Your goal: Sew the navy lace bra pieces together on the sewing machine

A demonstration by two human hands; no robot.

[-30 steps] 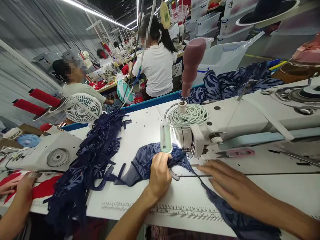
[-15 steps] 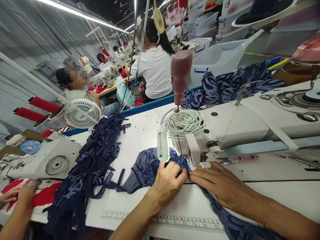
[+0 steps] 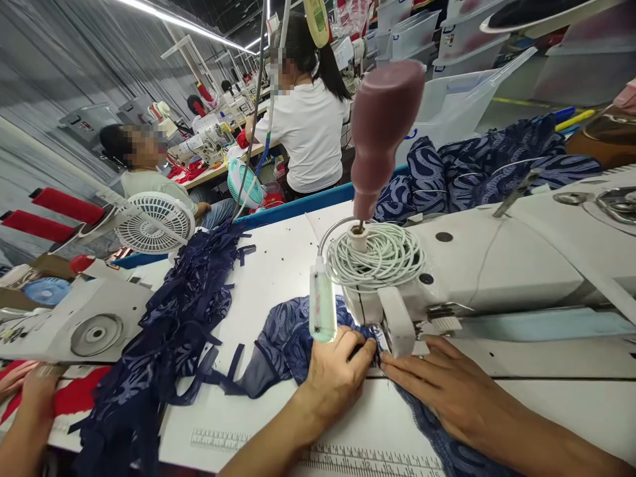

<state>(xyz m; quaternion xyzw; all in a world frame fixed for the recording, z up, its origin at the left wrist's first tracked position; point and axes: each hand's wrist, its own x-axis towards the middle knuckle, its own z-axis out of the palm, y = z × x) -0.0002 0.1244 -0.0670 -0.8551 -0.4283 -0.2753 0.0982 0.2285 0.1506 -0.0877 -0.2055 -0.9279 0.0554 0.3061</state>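
Observation:
Navy patterned fabric (image 3: 285, 331) lies under the head of a white sewing machine (image 3: 491, 252). Close to the needle area on its left side, my left hand (image 3: 335, 371) is closed, thumb and fingers pinching the cloth. My right hand (image 3: 447, 384) lies flat on the cloth just right of the presser foot, fingers stretched out. A navy scalloped strip (image 3: 422, 414) trails from under it toward the front edge. The needle itself is hidden behind the machine head. A small lamp (image 3: 322, 305) hangs in front of my left knuckles.
A screwdriver with a dark pink handle (image 3: 382, 126) stands upright in a coil of pale cord (image 3: 397, 255) on the machine. Navy pieces (image 3: 193, 298) are heaped at left. A ruler strip (image 3: 358, 457) runs along the front. Another person's hands (image 3: 37, 397) handle red cloth.
My view has shifted, bringing the machine head and screwdriver nearer. Both hands keep their places by the presser foot. Pink snips seen behind my right hand earlier are out of sight.

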